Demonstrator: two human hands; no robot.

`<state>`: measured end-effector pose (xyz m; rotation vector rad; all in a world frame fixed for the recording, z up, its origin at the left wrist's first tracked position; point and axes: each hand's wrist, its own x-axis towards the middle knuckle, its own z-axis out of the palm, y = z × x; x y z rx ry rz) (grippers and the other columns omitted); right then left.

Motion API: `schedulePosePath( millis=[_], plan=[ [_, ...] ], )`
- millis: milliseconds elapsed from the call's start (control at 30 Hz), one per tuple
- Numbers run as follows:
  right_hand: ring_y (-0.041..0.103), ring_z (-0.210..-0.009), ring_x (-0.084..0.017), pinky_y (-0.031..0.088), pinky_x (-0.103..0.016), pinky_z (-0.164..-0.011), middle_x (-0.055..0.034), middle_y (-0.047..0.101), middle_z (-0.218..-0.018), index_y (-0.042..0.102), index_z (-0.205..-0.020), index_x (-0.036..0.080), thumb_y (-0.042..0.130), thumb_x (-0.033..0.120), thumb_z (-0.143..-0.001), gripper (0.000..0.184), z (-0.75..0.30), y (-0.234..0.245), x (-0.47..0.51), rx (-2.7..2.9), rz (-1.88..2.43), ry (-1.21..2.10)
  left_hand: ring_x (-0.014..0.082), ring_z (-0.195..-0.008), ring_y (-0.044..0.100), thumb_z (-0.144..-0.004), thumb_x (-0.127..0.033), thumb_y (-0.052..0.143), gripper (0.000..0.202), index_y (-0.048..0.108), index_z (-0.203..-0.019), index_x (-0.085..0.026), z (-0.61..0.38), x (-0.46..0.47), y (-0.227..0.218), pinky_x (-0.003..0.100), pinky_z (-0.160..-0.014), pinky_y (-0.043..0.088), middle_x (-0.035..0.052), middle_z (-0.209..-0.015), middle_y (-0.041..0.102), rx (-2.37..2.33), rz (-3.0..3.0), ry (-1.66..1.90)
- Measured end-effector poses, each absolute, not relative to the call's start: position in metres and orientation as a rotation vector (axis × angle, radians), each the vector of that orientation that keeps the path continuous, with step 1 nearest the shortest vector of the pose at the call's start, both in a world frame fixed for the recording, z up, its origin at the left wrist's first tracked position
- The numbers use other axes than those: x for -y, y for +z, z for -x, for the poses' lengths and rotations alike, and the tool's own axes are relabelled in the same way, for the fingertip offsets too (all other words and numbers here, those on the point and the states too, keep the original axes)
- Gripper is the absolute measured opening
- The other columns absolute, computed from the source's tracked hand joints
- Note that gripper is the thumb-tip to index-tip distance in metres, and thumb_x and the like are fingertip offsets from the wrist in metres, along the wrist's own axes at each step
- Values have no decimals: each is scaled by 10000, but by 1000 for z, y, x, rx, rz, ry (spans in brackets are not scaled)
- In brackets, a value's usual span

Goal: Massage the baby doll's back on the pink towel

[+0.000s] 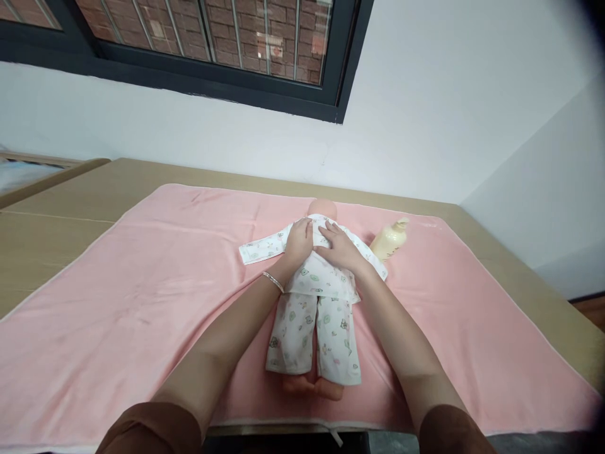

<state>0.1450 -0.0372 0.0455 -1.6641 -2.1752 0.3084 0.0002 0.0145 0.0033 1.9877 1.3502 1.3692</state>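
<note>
A baby doll (321,272) in a white printed top and matching trousers (293,334) lies stretched out, its bald head (322,208) away from me and its bare feet (312,386) near me. My left hand (299,243) rests on the left side of its upper body, fingers close together and laid along the cloth. On the right side, my right hand (341,247) lies flat with fingers spread. Neither hand grips anything. One sleeve (262,248) reaches out to the left. By the other sleeve, a cream-coloured bottle (390,239) lies tilted on its side.
Beneath the doll a pink blanket (142,302) with pale edging covers much of the wooden table (501,268). A white wall (401,139) and a dark-framed window (265,75) stand behind. At the far left is a wooden-edged frame (57,180) with pale cloth inside.
</note>
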Motion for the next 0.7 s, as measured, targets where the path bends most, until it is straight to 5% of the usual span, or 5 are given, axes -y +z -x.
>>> schedulePosePath(
  millis=[133,300,533,700],
  plan=[
    [428,-1423,-245,335,-409,-1189,-136,533,-1462,571,-1386,121,443,298,-942,494,-142,33,30,1888,1664,230,239,-1286,553,-976,-226,324,392,638,-1202,-162,-3,-5,4,441,-1168,393,129,-1291,654,-1406,-2235,1370],
    [486,-1347,-283,342,-447,-1159,-157,578,-1403,593,-1342,116,406,305,-954,470,-135,24,31,1819,1705,32,281,-1240,580,-950,-223,359,387,640,-1202,-135,-3,2,6,472,-1127,420,162,-1259,664,-1494,-2295,1206],
    [299,-1486,-315,197,-520,-1220,-177,383,-1565,426,-1491,92,349,349,-1007,554,-142,19,22,1950,1826,39,328,-1487,325,-975,-367,395,505,486,-1407,-120,-1,-3,6,564,-1240,213,177,-1539,443,-1469,-2275,992],
    [339,-1464,-326,236,-519,-1206,-203,410,-1541,426,-1486,69,300,313,-1017,543,-134,27,31,1976,1839,5,326,-1409,438,-978,-296,367,445,553,-1340,-117,-4,8,13,543,-1203,294,190,-1459,529,-1519,-2384,996]
  ],
)
